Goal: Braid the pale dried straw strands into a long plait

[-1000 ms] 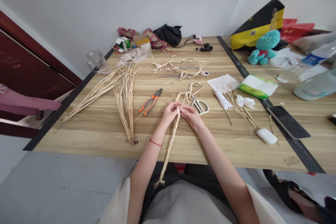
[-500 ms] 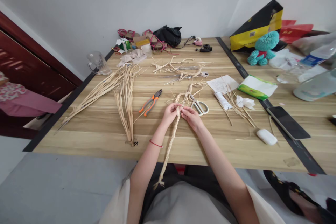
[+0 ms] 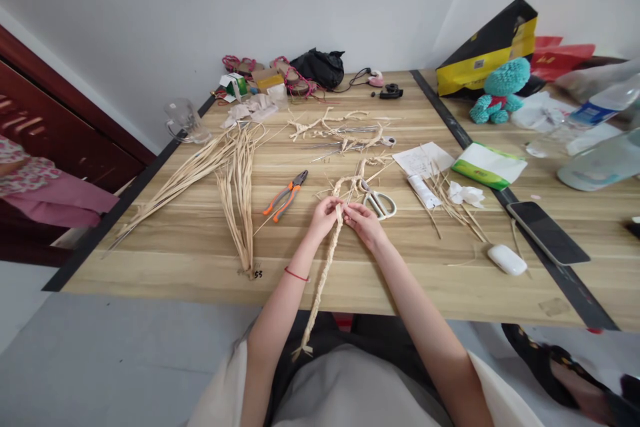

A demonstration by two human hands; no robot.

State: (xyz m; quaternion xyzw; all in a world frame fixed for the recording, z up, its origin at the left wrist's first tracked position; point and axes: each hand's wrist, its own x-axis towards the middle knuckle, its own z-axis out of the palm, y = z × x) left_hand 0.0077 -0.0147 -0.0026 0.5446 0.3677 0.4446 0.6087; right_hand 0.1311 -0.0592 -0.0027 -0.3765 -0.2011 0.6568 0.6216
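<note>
At my far left stands a person in pink trousers [image 3: 70, 205], beyond the worktop [image 3: 165, 273]. A long bundle of straw [image 3: 175, 190] slants across that side, with a glass mug [image 3: 186, 120] behind it and a narrower straw bunch [image 3: 245, 200] beside it. Next lie the orange-handled pliers [image 3: 287, 196], just short of my left grip [image 3: 326, 215], which is pinching the straw braid [image 3: 326, 267] near the middle of the worktop. From there the braid trails down past the near edge towards my lap, its end frayed. My right grip [image 3: 364, 223] touches in close beside my left, fingertips bunched; I cannot tell whether they pinch the braid too. Just beyond it lie the scissors [image 3: 381, 205]. Further right come a white tube [image 3: 424, 191], crumpled tissue [image 3: 466, 194], a small white case [image 3: 507, 259] and finally a phone [image 3: 549, 232], lying flat.
</note>
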